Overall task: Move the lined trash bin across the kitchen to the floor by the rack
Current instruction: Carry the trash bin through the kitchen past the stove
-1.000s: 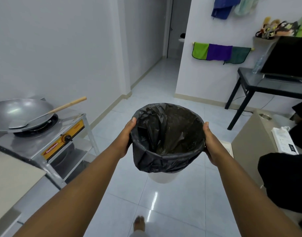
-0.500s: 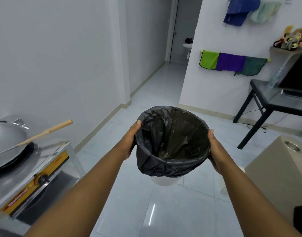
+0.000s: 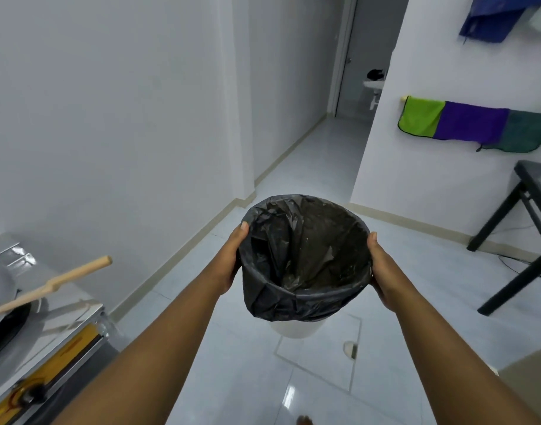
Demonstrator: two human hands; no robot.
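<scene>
I hold a small white trash bin lined with a black plastic bag out in front of me, well above the tiled floor. My left hand presses on the bin's left side near the rim. Opposite it, my right hand grips the right side. The bag is folded over the rim and hides most of the bin; only the white base shows below. The bin looks empty inside. No rack is in view.
A steel gas stove with a wok and a wooden-handled spatula stands at the lower left. A black table is at the right, coloured towels hang on the wall, and a floor hatch lies below the bin.
I have walked forward with the bin held in both hands. The stove has slid left and down in view, and the hallway and towels look closer.
</scene>
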